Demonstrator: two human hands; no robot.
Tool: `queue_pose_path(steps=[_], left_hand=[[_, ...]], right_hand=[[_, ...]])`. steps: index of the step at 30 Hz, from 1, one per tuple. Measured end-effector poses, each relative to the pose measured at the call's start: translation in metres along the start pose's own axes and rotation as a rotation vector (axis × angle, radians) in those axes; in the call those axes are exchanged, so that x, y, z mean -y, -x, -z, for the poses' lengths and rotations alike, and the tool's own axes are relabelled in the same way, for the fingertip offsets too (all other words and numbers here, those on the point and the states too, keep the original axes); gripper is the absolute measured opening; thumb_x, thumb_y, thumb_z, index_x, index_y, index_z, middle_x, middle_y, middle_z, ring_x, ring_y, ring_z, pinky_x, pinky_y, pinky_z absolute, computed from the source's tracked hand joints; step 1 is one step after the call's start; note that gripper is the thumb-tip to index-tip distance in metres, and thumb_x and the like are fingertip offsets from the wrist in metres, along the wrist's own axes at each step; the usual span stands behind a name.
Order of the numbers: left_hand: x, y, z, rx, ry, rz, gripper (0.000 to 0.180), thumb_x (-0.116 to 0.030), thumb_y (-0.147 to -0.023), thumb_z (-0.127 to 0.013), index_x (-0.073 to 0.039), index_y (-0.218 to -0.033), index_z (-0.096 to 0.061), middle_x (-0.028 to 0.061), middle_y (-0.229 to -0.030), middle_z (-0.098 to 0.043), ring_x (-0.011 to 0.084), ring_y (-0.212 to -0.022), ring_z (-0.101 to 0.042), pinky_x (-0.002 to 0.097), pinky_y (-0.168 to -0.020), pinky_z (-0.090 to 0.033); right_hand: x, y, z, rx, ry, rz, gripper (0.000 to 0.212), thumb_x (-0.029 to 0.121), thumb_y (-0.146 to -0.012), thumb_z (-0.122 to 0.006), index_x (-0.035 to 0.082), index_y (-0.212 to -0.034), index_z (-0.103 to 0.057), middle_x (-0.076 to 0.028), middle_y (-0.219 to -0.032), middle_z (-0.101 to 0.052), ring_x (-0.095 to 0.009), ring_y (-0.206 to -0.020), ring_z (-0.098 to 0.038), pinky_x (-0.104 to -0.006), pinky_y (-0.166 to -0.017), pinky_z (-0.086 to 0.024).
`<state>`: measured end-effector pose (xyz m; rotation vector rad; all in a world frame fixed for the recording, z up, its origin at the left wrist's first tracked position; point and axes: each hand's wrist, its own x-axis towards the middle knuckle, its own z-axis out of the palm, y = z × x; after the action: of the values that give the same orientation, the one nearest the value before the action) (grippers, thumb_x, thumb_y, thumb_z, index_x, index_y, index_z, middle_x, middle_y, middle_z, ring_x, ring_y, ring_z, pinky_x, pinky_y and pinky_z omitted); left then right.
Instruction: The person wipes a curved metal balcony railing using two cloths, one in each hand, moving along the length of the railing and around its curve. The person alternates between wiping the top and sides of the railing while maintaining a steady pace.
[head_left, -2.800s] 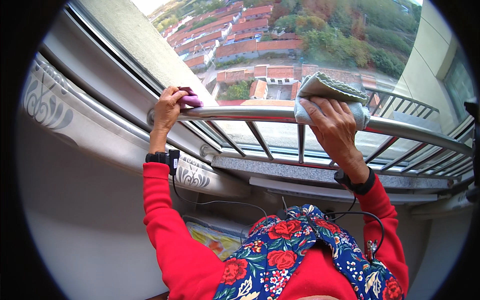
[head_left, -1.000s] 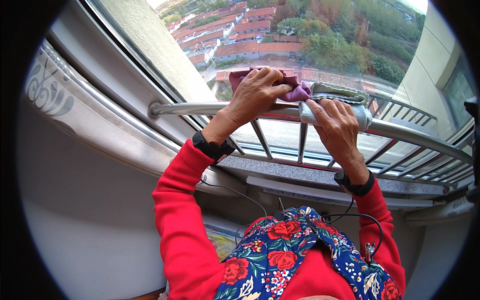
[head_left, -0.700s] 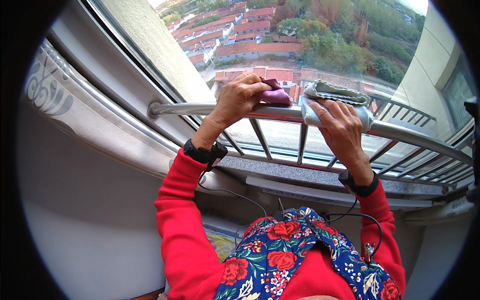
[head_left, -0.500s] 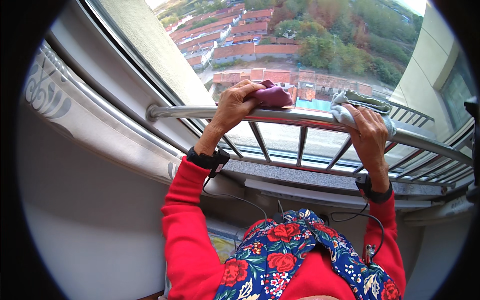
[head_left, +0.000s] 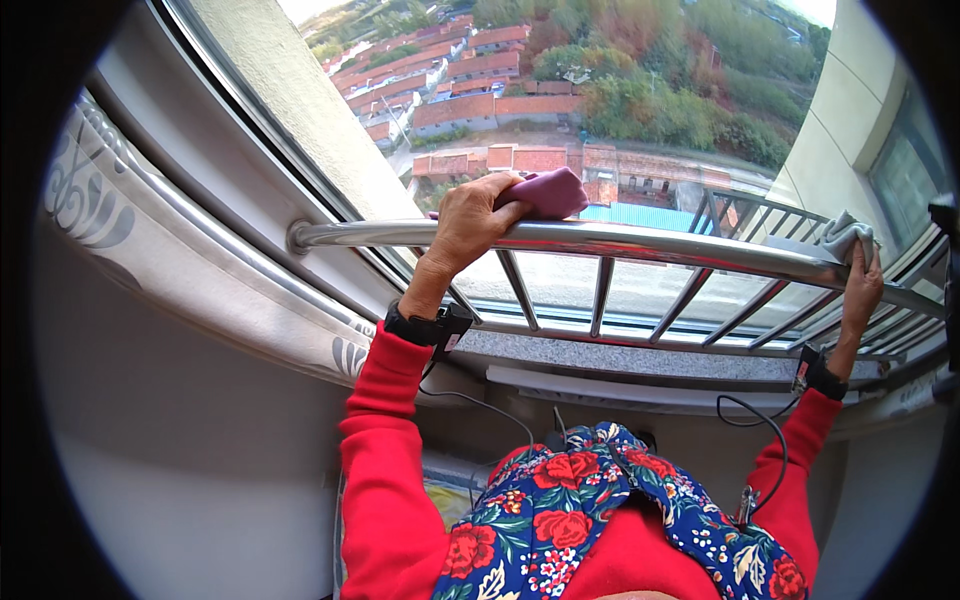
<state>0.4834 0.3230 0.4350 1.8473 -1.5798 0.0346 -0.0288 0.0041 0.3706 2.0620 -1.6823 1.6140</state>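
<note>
Clamps purple cloth [head_left: 550,195] in left hand [head_left: 468,220], grey cloth [head_left: 846,235] in right hand [head_left: 862,287], atop steel handrail [head_left: 660,242]; has granite sill [head_left: 590,352] below it, patterned curtain [head_left: 215,278] leftward.

That handrail [head_left: 650,241] is smooth, glossy metal. The purple cloth [head_left: 550,196] looks matt, and so does the pale grey cloth [head_left: 846,234].

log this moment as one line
left hand: holds purple cloth on metal rail | right hand: holds pale cloth on rail, farther right | hands: wide apart
</note>
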Motion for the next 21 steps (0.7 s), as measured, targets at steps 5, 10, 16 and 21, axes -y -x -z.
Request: queue_pose_path(steps=[5, 10, 16, 21], left_hand=[[0.0, -0.001, 0.0, -0.003, -0.021, -0.003, 0.027, -0.025, -0.087, -0.069, -0.007, -0.108, -0.069, 0.0118, -0.09, -0.072, 0.0221, -0.08, -0.07, 0.034, -0.077, -0.053], [0.0, -0.002, -0.002, -0.013, 0.017, -0.011, 0.028, -0.025, -0.087, -0.068, -0.007, -0.109, -0.069, 0.0127, -0.089, -0.072, 0.0235, -0.078, -0.07, 0.0347, -0.077, -0.053], [-0.005, -0.003, -0.002, -0.006, -0.035, 0.037, 0.026, -0.026, -0.087, -0.067, -0.011, -0.108, -0.07, 0.0101, -0.087, -0.073, 0.0226, -0.078, -0.071, 0.0355, -0.076, -0.053], [-0.004, -0.004, -0.004, -0.011, -0.021, 0.073, 0.026, -0.026, -0.087, -0.067, -0.011, -0.109, -0.07, 0.0098, -0.088, -0.073, 0.0217, -0.079, -0.07, 0.0346, -0.077, -0.053]], right_hand=[[-0.011, -0.03, 0.016, -0.246, -0.861, -0.438, 0.068, 0.045, -0.09, -0.067, 0.002, -0.14, -0.048, -0.015, -0.131, -0.057, -0.03, -0.118, -0.056, -0.0418, -0.103, -0.043], [0.061, -0.052, 0.033, -0.139, -1.183, -0.658, 0.073, 0.042, -0.091, -0.066, 0.003, -0.146, -0.037, -0.015, -0.139, -0.048, -0.032, -0.125, -0.049, -0.0499, -0.109, -0.036], [0.199, -0.076, 0.052, -0.192, -1.002, -0.052, 0.074, 0.042, -0.092, -0.065, 0.007, -0.149, -0.034, -0.019, -0.142, -0.044, -0.034, -0.127, -0.047, -0.0497, -0.109, -0.035], [0.29, -0.055, -0.003, -0.524, -0.394, 0.898, 0.014, 0.001, -0.094, -0.057, 0.002, -0.106, -0.064, -0.007, -0.101, -0.062, -0.017, -0.091, -0.058, -0.0316, -0.079, -0.048]])
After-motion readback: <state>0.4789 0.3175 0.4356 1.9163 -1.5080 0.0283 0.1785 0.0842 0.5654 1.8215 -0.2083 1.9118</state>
